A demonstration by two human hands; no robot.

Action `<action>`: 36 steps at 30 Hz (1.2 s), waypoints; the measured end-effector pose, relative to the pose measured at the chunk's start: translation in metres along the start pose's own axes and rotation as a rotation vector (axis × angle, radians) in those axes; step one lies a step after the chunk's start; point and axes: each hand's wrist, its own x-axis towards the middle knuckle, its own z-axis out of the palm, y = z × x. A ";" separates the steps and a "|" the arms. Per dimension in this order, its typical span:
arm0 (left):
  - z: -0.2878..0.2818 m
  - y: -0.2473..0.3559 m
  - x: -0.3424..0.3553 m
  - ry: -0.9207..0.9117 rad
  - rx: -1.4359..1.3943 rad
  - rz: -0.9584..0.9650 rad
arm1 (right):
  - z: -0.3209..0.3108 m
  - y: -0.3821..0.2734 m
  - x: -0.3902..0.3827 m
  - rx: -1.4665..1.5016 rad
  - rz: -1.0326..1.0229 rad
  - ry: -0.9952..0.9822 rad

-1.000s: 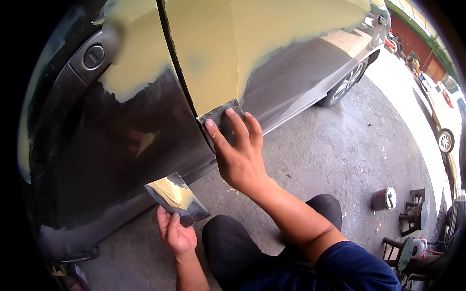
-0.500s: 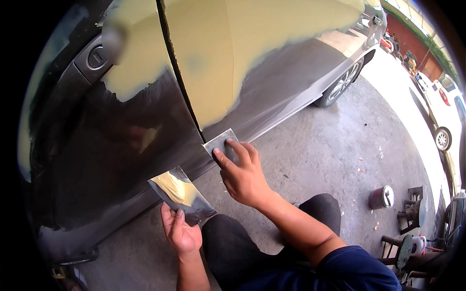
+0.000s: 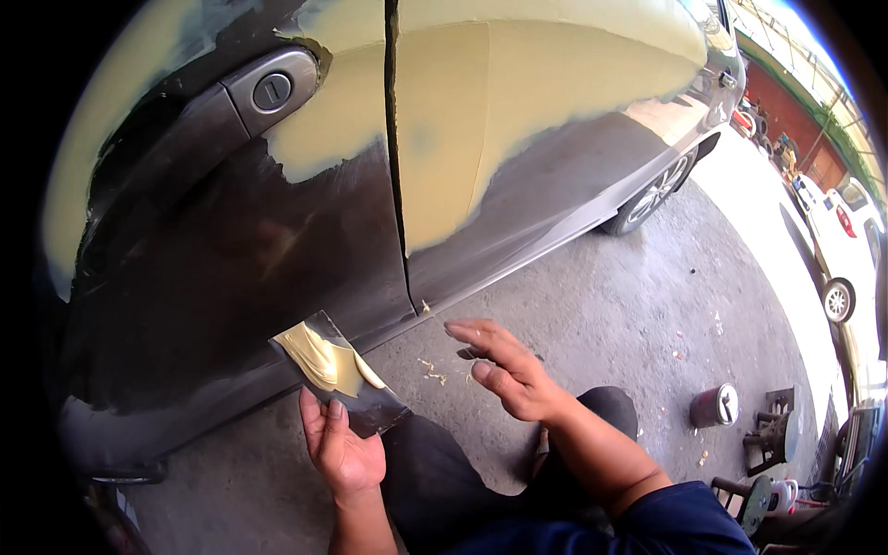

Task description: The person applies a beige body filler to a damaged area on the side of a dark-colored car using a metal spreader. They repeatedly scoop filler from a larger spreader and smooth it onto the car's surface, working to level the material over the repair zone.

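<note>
My left hand grips a thin dark putty board by its near edge, thumb on top. A thick smear of cream putty lies on its far part, with a ridge of putty along the right edge. To the right, my right hand hovers above the floor, apart from board and car. Its fingers are stretched out, thumb apart, slightly blurred; I see no spreader between them. Beyond both hands stands a dark car door. Yellowish filler covers the upper panels on both sides of the door gap.
A door handle juts from the panel at upper left. Putty crumbs show beside my right hand. A round can and small stools stand on the concrete floor at right. A white car is parked farther off.
My right hand has moved from the panel's lower edge to the right and nearer me; the grey spreader under its fingers no longer shows there. The view has shifted, bringing the handle into full sight.
</note>
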 end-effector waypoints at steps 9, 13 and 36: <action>-0.014 -0.002 -0.007 0.052 -0.008 -0.050 | -0.019 -0.036 0.066 -0.366 -0.358 0.246; -0.017 -0.004 -0.009 0.035 0.007 -0.060 | -0.016 -0.022 0.070 -0.403 -0.363 0.259; 0.013 -0.017 -0.002 0.068 0.061 0.025 | 0.016 0.021 -0.012 -0.604 -0.158 -0.050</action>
